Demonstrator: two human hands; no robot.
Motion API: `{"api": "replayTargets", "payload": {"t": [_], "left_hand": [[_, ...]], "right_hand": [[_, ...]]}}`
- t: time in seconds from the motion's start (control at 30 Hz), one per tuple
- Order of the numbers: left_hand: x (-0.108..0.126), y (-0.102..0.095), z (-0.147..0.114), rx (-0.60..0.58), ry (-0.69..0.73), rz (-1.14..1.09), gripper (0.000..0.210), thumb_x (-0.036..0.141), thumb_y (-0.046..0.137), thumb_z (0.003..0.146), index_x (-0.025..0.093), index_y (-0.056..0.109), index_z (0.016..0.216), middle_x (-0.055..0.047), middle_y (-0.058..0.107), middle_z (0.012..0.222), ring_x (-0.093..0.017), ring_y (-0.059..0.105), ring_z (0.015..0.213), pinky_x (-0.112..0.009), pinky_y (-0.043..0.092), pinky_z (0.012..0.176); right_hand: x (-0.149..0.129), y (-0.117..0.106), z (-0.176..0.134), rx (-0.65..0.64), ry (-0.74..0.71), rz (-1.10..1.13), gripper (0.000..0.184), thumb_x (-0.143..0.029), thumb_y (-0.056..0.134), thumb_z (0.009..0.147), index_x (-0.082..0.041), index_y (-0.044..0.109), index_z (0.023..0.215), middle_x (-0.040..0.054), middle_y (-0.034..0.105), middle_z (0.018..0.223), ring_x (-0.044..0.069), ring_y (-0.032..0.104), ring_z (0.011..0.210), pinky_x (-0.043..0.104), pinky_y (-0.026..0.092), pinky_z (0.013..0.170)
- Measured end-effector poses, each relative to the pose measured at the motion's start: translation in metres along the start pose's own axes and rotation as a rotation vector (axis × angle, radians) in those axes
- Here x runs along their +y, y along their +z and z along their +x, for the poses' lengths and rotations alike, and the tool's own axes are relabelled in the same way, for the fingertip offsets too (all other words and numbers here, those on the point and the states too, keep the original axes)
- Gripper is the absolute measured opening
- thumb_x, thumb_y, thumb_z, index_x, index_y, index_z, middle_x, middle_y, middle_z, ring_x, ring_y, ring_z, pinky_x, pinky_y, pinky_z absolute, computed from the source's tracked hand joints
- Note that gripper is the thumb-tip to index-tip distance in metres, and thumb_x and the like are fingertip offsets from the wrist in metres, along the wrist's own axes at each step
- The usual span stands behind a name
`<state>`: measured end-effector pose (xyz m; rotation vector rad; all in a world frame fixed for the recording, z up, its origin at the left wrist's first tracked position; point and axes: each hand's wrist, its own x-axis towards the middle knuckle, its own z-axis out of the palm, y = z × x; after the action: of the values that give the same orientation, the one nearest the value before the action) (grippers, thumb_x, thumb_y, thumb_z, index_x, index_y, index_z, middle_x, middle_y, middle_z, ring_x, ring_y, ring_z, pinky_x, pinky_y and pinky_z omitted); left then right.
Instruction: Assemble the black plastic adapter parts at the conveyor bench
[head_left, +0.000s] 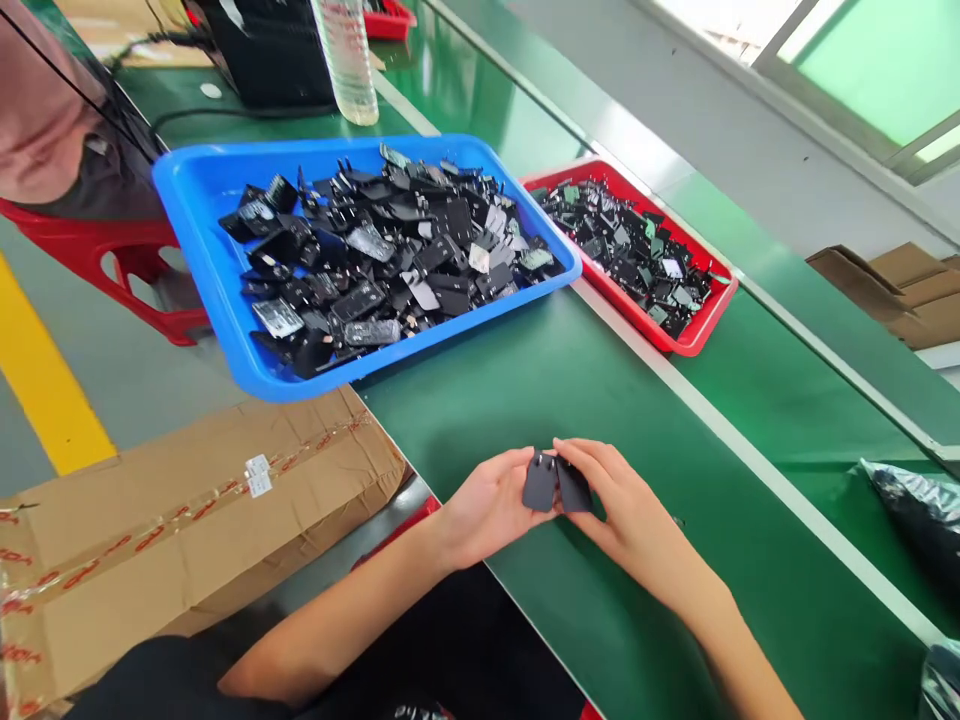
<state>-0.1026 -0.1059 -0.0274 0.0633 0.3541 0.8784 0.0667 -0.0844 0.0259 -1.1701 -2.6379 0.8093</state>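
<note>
Over the near edge of the green table point(600, 385), my two hands meet, each closed on a small flat black part. My left hand point(487, 510) grips one dark plate with small prongs at its top point(538, 484). In my right hand point(619, 505) is a second black plate point(574, 487), tilted and side by side with the first. Whether the two plates touch is hard to make out. Beyond my hands lies a blue tray point(247, 370) heaped with similar black parts point(405, 250), some with clear or whitish film.
A red tray point(697, 340) of black parts stands behind the blue one. A plastic bottle point(349, 70) and a black box-shaped device point(266, 50) with cables are at the back. On the left are a cardboard box point(195, 520), a red stool point(112, 250) and another person's leg.
</note>
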Motion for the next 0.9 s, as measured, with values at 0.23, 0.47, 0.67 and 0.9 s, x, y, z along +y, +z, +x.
{"api": "replayTargets", "payload": {"t": [0.23, 0.47, 0.67, 0.9], "left_hand": [[0.004, -0.003, -0.005, -0.002, -0.001, -0.017, 0.038, 0.03, 0.043, 0.087, 0.01, 0.056, 0.117, -0.016, 0.048, 0.133, -0.029, 0.048, 0.119, -0.042, 0.032, 0.099], [0.001, -0.003, -0.01, -0.013, 0.071, -0.013, 0.036, 0.032, 0.044, 0.086, 0.007, 0.061, 0.106, -0.016, 0.059, 0.116, -0.026, 0.058, 0.105, -0.037, 0.039, 0.089], [-0.004, -0.025, 0.009, -0.113, 0.038, 0.138, 0.03, 0.041, 0.051, 0.072, 0.011, 0.059, 0.069, 0.001, 0.048, 0.049, -0.008, 0.036, 0.036, -0.024, 0.017, 0.045], [0.002, -0.032, 0.015, -0.128, 0.146, 0.372, 0.038, 0.05, 0.05, 0.061, 0.017, 0.052, 0.044, 0.002, 0.031, 0.033, -0.009, 0.027, 0.038, -0.027, 0.01, 0.047]], "right_hand": [[0.052, -0.079, 0.067, 0.619, 0.088, -0.192, 0.02, -0.027, 0.046, 0.087, -0.02, 0.064, 0.091, 0.0066, 0.066, 0.09, 0.021, 0.059, 0.087, 0.038, 0.047, 0.08], [0.024, -0.044, 0.065, 0.406, -0.009, -0.226, 0.039, -0.032, 0.051, 0.085, -0.022, 0.05, 0.122, 0.0092, 0.056, 0.121, 0.023, 0.054, 0.107, 0.038, 0.049, 0.086], [0.041, 0.043, 0.045, 0.38, -0.164, -0.487, 0.027, -0.018, 0.045, 0.085, -0.018, 0.057, 0.11, 0.0121, 0.06, 0.104, 0.024, 0.058, 0.089, 0.037, 0.055, 0.072], [0.081, 0.003, 0.069, 0.434, -0.338, -0.449, 0.037, -0.001, 0.03, 0.081, -0.019, 0.056, 0.101, 0.0071, 0.057, 0.082, 0.021, 0.057, 0.075, 0.034, 0.053, 0.066]]}}
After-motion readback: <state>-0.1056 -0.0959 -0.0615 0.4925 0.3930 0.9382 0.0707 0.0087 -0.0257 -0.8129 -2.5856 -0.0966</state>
